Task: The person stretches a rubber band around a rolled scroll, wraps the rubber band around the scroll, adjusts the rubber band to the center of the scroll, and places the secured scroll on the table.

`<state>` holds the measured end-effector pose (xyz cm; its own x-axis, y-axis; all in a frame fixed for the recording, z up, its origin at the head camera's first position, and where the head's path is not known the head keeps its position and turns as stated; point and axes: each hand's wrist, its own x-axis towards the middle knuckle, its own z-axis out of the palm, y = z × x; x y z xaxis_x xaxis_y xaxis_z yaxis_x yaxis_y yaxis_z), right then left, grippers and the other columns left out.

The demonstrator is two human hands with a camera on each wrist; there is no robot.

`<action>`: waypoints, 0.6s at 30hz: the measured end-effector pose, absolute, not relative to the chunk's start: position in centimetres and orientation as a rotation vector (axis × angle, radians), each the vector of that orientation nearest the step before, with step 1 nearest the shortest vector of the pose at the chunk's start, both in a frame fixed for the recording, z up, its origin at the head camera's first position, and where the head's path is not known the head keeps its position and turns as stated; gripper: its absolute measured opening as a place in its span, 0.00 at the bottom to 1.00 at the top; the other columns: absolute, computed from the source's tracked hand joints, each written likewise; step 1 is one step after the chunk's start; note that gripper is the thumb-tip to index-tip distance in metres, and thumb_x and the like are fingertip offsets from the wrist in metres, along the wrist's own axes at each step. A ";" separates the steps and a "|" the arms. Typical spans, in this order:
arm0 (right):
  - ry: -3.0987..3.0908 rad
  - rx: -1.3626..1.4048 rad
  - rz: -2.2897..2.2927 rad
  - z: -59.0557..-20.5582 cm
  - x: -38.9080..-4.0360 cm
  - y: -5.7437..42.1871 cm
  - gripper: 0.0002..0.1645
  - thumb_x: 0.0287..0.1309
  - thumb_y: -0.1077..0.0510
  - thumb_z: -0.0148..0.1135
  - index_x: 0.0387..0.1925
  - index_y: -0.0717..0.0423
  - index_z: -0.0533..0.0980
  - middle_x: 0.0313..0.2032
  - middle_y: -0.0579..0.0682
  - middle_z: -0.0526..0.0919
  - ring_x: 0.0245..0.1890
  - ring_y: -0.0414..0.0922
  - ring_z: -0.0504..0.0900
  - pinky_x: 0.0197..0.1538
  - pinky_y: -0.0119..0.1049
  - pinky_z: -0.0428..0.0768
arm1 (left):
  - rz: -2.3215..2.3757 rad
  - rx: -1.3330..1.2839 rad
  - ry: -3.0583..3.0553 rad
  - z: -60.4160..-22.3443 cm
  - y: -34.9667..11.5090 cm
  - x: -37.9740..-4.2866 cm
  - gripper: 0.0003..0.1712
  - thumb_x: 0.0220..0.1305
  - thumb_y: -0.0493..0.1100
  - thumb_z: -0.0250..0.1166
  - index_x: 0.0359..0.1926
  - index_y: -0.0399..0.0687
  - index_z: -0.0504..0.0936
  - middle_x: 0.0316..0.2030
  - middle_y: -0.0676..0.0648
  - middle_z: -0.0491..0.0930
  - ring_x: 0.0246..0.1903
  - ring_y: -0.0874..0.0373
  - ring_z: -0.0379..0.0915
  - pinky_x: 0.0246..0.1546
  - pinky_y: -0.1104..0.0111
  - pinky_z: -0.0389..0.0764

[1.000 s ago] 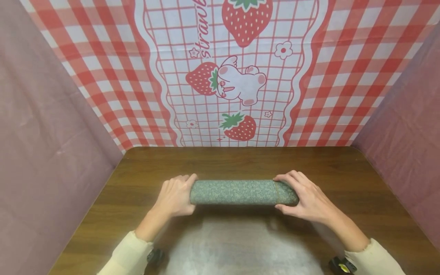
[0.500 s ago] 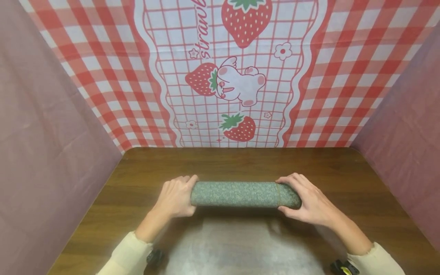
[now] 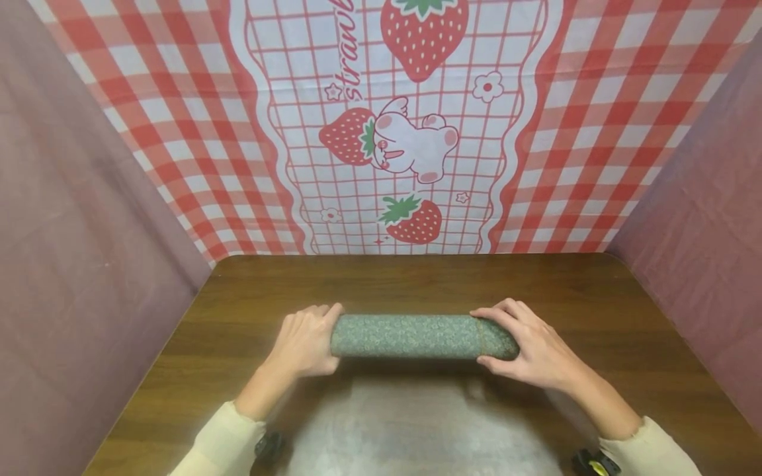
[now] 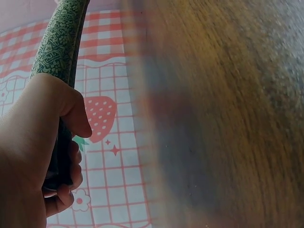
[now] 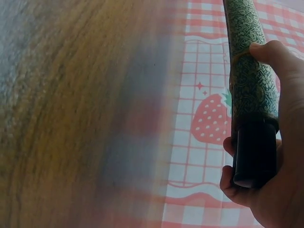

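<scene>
A long green folded umbrella (image 3: pixel 407 336) with a fine floral pattern lies crosswise between the two hands in the head view, above the wooden table. My left hand (image 3: pixel 305 340) grips its left end; in the left wrist view the thumb and curled fingers wrap that dark end of the umbrella (image 4: pixel 56 45). At the other end, my right hand (image 3: pixel 532 345) holds it with thumb and fingers on opposite edges. A thin tan band circles the umbrella near the right fingertips. In the right wrist view a black cylindrical end piece (image 5: pixel 255 154) sits within the right hand's fingers.
The brown wooden table (image 3: pixel 417 284) has a pale glare patch at its front. Behind it hangs a red-and-white strawberry-print cloth (image 3: pixel 411 132). Pink curtains (image 3: pixel 83 231) stand at both sides. Dark wrist devices sit by the cream sleeves (image 3: pixel 223 439).
The umbrella sits slightly lower in the head view than a second ago. My right hand has shifted a little left over the last half second. The left hand keeps its grip.
</scene>
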<state>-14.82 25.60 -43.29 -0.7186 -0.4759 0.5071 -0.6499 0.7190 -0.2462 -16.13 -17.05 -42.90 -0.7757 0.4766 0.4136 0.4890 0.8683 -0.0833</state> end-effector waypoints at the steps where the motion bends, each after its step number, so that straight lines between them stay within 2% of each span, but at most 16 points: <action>1: -2.517 0.867 0.585 -43.2 -14.9 25.6 0.48 0.41 0.43 0.89 0.68 0.40 0.82 0.51 0.40 0.84 0.52 0.39 0.79 0.45 0.44 0.86 | -0.039 -0.704 -2.612 -42.9 -17.1 -16.1 0.37 0.33 0.50 0.83 0.50 0.52 0.81 0.31 0.52 0.86 0.25 0.57 0.79 0.19 0.66 0.75; 6: -2.525 0.866 0.597 -42.5 -15.2 25.5 0.48 0.40 0.44 0.89 0.67 0.44 0.81 0.54 0.41 0.86 0.53 0.40 0.81 0.48 0.45 0.84 | -0.067 -0.657 -2.585 -42.7 -17.2 -16.0 0.38 0.31 0.49 0.83 0.49 0.52 0.81 0.31 0.51 0.86 0.27 0.56 0.79 0.19 0.64 0.76; 13: -2.568 0.869 0.453 -41.0 -15.6 25.2 0.47 0.42 0.39 0.88 0.66 0.43 0.80 0.53 0.42 0.88 0.52 0.45 0.87 0.50 0.47 0.80 | -0.112 -0.634 -2.549 -42.2 -17.4 -16.3 0.38 0.29 0.49 0.82 0.50 0.51 0.83 0.33 0.50 0.88 0.28 0.54 0.81 0.21 0.63 0.78; 18: -2.553 0.881 0.461 -41.2 -15.8 25.1 0.48 0.39 0.39 0.89 0.65 0.42 0.81 0.50 0.42 0.87 0.48 0.42 0.84 0.43 0.38 0.77 | -0.133 -0.631 -2.573 -42.4 -17.6 -16.4 0.38 0.29 0.48 0.81 0.50 0.52 0.83 0.33 0.50 0.89 0.29 0.54 0.80 0.21 0.63 0.78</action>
<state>-15.78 25.07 -41.20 -0.7219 -0.5095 0.4682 -0.6411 0.7471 -0.1756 -16.38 -17.56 -42.38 -0.7762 0.4106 0.4785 0.4579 0.8888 -0.0199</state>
